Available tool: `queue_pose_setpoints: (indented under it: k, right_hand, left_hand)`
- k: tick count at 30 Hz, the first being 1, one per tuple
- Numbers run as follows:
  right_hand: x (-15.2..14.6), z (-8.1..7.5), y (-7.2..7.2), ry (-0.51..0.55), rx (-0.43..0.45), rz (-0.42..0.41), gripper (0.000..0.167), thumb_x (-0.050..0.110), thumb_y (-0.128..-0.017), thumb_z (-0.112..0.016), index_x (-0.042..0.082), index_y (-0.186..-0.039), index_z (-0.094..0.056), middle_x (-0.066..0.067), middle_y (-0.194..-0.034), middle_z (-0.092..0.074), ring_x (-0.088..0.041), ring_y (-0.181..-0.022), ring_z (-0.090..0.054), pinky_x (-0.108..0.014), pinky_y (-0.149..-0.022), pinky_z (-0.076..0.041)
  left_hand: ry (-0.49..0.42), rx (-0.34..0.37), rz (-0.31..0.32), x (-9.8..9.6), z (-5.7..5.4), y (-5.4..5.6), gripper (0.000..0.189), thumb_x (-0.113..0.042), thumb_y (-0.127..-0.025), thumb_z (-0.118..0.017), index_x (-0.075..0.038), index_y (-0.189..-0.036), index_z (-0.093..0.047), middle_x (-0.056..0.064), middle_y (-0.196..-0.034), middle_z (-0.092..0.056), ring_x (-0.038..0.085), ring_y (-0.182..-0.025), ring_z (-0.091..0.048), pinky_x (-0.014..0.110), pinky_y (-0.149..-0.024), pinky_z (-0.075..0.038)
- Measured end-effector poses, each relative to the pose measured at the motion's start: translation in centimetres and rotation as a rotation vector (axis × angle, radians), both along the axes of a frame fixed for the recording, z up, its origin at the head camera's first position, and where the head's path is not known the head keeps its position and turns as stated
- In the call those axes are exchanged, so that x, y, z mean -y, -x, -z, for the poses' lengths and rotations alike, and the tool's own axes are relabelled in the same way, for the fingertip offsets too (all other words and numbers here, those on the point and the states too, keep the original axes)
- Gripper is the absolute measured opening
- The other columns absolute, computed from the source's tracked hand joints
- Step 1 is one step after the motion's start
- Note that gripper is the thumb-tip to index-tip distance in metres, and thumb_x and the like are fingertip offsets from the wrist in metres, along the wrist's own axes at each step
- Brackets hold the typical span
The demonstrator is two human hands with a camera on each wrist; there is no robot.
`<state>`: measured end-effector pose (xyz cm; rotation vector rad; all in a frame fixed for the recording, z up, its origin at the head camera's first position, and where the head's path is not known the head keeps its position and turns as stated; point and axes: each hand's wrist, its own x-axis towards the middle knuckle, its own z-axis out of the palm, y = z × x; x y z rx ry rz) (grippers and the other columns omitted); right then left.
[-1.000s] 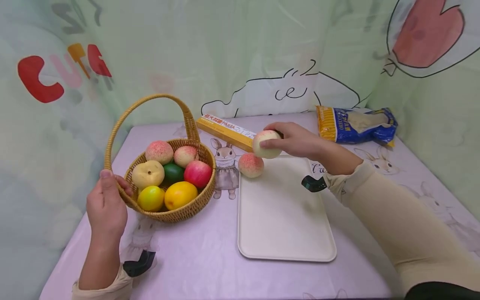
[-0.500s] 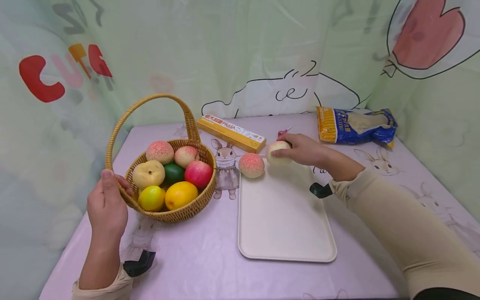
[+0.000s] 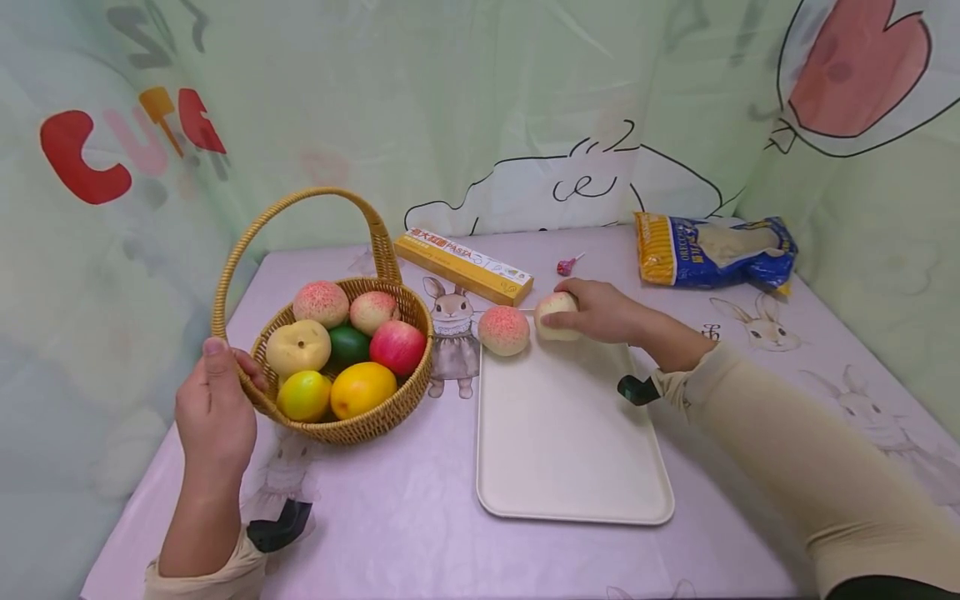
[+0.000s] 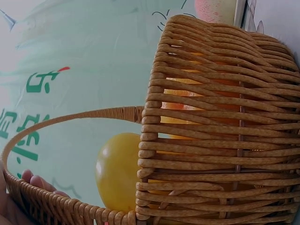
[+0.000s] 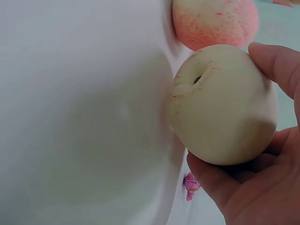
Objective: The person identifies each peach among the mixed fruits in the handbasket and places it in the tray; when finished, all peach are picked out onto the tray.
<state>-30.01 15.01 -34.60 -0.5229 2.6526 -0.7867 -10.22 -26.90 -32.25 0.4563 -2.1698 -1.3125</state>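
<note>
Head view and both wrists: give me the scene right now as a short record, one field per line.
Left hand: grips the wicker basket at the handle's foot
Right hand: holds a pale peach at the far end of the tray; contact with tray unclear
Tray's far-left corner: blush peach
In basket: left speckled peach, right speckled peach, pale yellow fruit, green fruit, red fruit, yellow-green fruit, orange-yellow fruit
Beyond tray: pasta box, lollipop, blue-and-yellow bag

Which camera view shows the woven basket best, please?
The head view: it takes in the basket, its arched handle and the fruit inside together. The left wrist view shows only the woven side and part of the handle, close up. In the right wrist view I cannot make it out.
</note>
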Motion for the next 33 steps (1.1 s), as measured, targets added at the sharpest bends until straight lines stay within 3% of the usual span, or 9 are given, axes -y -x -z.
queue_pose_setpoints:
  k: [11,18,25,33]
  right_hand:
    - [0.4,0.6,0.2,-0.043,-0.002,-0.002,0.072,0.050,-0.099,-0.065,0.000,-0.147,-0.045,-0.019,-0.123,-0.063,-0.030,-0.104,-0.057,-0.040,-0.085,-0.050]
    - [0.5,0.4,0.4,-0.033,0.058,0.044,0.077,0.050,-0.100,-0.063,0.000,-0.153,-0.038,-0.021,-0.137,-0.057,-0.034,-0.115,-0.053,-0.047,-0.097,-0.050]
    - [0.4,-0.5,0.1,-0.092,-0.033,0.019,0.080,0.049,-0.102,-0.060,-0.005,-0.156,-0.035,-0.027,-0.151,-0.049,-0.040,-0.130,-0.051,-0.058,-0.111,-0.044]
    - [0.7,-1.5,0.1,-0.083,-0.055,0.008,0.077,0.047,-0.102,-0.062,-0.003,-0.154,-0.038,-0.028,-0.150,-0.050,-0.042,-0.134,-0.052,-0.058,-0.110,-0.046]
  left_hand:
    - [-0.024,0.007,0.001,0.0,-0.2,-0.1,0.052,-0.055,-0.110,-0.030,-0.013,-0.094,-0.057,0.000,-0.080,-0.056,0.020,-0.073,-0.048,0.018,-0.058,-0.044]
    - [-0.036,0.020,-0.003,-0.1,-0.2,-0.1,0.052,-0.056,-0.110,-0.030,-0.015,-0.094,-0.057,0.001,-0.082,-0.055,0.021,-0.073,-0.047,0.019,-0.058,-0.043]
    - [-0.053,0.038,-0.003,-0.2,-0.3,-0.2,0.052,-0.057,-0.110,-0.030,-0.016,-0.094,-0.057,0.002,-0.083,-0.055,0.021,-0.074,-0.047,0.018,-0.059,-0.044]
    - [-0.042,0.017,-0.001,-0.2,-0.3,-0.1,0.052,-0.056,-0.110,-0.030,-0.015,-0.095,-0.057,0.002,-0.082,-0.055,0.021,-0.071,-0.046,0.019,-0.057,-0.043]
